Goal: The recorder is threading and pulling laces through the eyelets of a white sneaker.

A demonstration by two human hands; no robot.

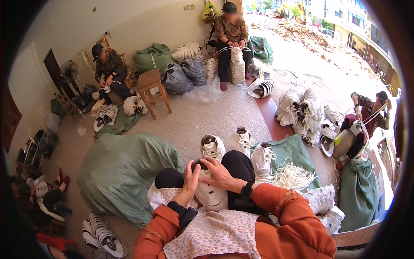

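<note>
A white shoe (211,199) stands upright between my knees, its dark-lined opening upward. My left hand (189,182) grips the left side of its collar, thumb and fingers pressed together along the edge. From the right, my right hand (221,176) lies over the top of the collar with its fingers bent onto it. The part of the shoe beneath my fingers is hidden. Just beyond my knees are two other white shoes, a laced one (212,146) and a second (241,140). Another white shoe (262,159) stands beside my right knee.
A pile of white laces (293,176) lies on a green sheet (297,151) at the right. A large green sack (125,172) bulges at my left. Stacked white shoe parts (101,237) rest on the floor. Several people sit working around, beyond a wooden stool (151,80).
</note>
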